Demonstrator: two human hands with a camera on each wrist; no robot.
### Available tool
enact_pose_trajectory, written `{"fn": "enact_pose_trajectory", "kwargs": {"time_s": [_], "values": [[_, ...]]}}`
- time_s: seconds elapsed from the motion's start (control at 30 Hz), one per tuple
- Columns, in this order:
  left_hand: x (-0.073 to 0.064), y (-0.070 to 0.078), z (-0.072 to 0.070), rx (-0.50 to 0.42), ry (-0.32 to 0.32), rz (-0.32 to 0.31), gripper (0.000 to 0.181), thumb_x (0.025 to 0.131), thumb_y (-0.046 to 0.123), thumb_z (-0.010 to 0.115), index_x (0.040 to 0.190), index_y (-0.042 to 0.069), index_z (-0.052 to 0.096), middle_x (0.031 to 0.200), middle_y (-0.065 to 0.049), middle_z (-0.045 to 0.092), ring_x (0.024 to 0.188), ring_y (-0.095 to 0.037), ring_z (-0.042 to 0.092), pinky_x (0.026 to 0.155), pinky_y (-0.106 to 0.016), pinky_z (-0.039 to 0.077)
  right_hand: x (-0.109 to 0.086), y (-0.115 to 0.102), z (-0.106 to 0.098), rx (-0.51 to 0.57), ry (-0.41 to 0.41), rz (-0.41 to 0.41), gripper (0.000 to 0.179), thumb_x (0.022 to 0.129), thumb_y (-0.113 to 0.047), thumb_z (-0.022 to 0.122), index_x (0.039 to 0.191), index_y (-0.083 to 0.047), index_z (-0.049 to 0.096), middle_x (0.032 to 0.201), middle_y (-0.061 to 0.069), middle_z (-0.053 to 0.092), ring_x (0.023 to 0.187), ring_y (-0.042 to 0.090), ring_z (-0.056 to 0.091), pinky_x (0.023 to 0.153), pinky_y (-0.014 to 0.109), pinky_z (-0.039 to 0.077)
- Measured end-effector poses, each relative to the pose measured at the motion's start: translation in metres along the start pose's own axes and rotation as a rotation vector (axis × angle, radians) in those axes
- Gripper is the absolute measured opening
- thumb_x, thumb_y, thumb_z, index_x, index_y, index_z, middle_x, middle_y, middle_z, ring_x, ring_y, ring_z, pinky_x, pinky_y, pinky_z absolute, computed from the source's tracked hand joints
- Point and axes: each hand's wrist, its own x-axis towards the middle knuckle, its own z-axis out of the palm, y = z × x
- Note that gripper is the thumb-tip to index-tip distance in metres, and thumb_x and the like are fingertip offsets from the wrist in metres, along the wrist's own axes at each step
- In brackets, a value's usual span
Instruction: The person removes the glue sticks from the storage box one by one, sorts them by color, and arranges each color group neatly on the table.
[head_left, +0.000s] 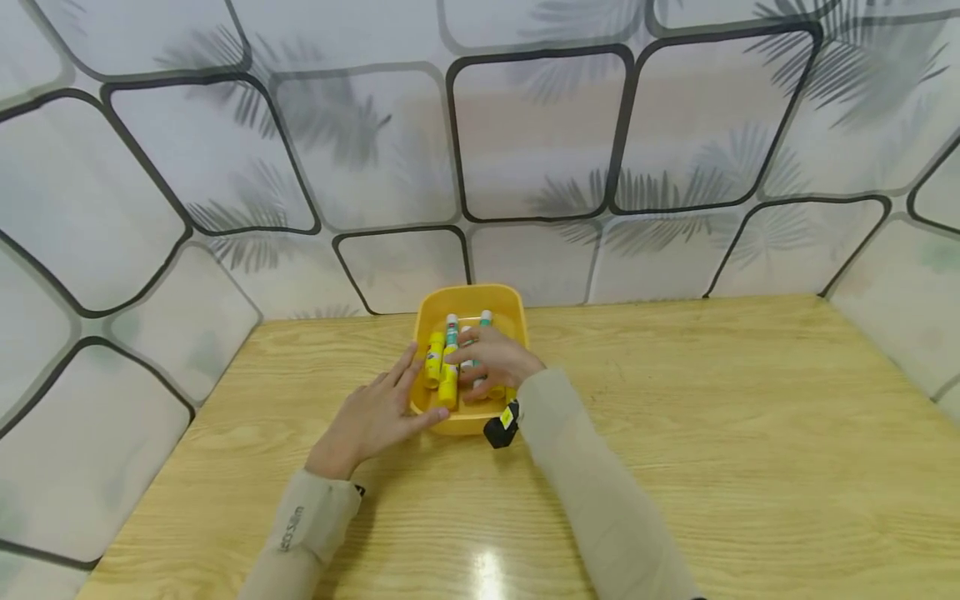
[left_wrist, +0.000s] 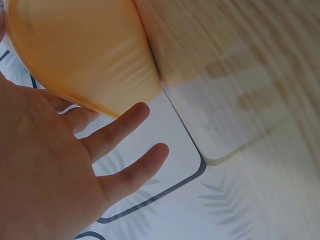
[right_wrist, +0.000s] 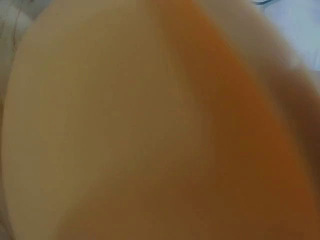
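The glue sticks (head_left: 447, 390) lie loosely together inside a yellow bin (head_left: 470, 426). I can make out two yellow ones side by side at the left, with a white-capped, green-labelled stick (head_left: 452, 328) just beyond them and another white cap (head_left: 486, 317) further right; the rest are partly covered by a hand.

That is the right hand (head_left: 498, 357), reaching in over the right side of the bin, its fingers bent down among the sticks. Whether they pinch one, I cannot tell from here; the right wrist view is mostly a blurred yellow-orange surface.

The left hand (head_left: 375, 421) is at the bin's left side, fingers spread wide, the thumb pointing across the near left corner. From its own wrist, some fingertips show up against the bin's outer wall.

Both arms wear pale sleeves (head_left: 615, 492), and a small black device (head_left: 500, 427) sits by the right cuff. The bin stands on a wood-grain table (head_left: 712, 433), near its back edge, before a white backdrop (head_left: 536, 142) patterned with dark outlines and grey leaves.
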Motion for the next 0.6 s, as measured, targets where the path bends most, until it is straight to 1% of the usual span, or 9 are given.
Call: {"fn": "enact_pose_trajectory", "kwargs": {"time_s": [0.1,0.2,0.33,0.43,0.53,0.6], "values": [[-0.002,0.000,-0.001,0.006,0.006,0.004,0.090,0.098,0.064,0.050,0.155,-0.004,0.034,0.167,-0.017,0.014,0.134,-0.049,0.046,0.092,-0.059,0.052,0.002,0.001,0.005,-0.012,0.012,-0.026,0.066,0.098,0.000,0.064,0.156,0.000,0.031,0.150,0.025,0.042,0.121,0.043,0.058,0.078,0.046,0.061],[-0.001,0.001,-0.002,0.007,0.007,0.015,0.091,0.098,0.065,0.049,0.155,-0.004,0.034,0.167,-0.017,0.013,0.134,-0.048,0.047,0.088,-0.057,0.054,0.002,0.002,0.008,-0.003,0.029,-0.048,0.074,0.095,0.009,0.063,0.158,0.000,0.025,0.153,0.024,0.035,0.119,0.042,0.059,0.077,0.045,0.061],[-0.001,0.001,-0.002,0.003,0.007,0.012,0.089,0.098,0.063,0.050,0.156,-0.003,0.034,0.167,-0.018,0.014,0.134,-0.048,0.047,0.088,-0.058,0.054,0.002,0.002,0.014,0.004,0.039,-0.055,0.081,0.091,0.012,0.065,0.159,-0.001,0.022,0.153,0.025,0.032,0.111,0.038,0.063,0.075,0.043,0.062],[0.000,0.001,-0.001,-0.003,0.006,0.010,0.088,0.098,0.063,0.051,0.156,-0.001,0.034,0.167,-0.018,0.014,0.132,-0.049,0.048,0.088,-0.058,0.054,0.001,0.003,0.018,-0.017,0.067,-0.057,0.082,0.090,0.010,0.067,0.159,-0.002,0.024,0.151,0.024,0.035,0.104,0.035,0.066,0.073,0.040,0.062],[-0.001,0.000,-0.001,-0.008,0.011,0.008,0.088,0.098,0.063,0.051,0.156,-0.001,0.035,0.166,-0.018,0.014,0.132,-0.048,0.048,0.085,-0.056,0.055,0.002,0.004,0.024,-0.053,0.100,-0.068,0.078,0.090,0.007,0.070,0.156,0.000,0.028,0.141,0.025,0.045,0.100,0.034,0.066,0.072,0.040,0.062],[-0.001,0.000,0.000,-0.014,0.016,0.011,0.088,0.098,0.064,0.050,0.156,-0.001,0.035,0.166,-0.018,0.014,0.133,-0.047,0.047,0.083,-0.055,0.056,0.002,0.005,0.027,-0.082,0.126,-0.082,0.078,0.090,0.006,0.071,0.155,0.001,0.029,0.135,0.025,0.050,0.101,0.034,0.066,0.072,0.040,0.062]]}}
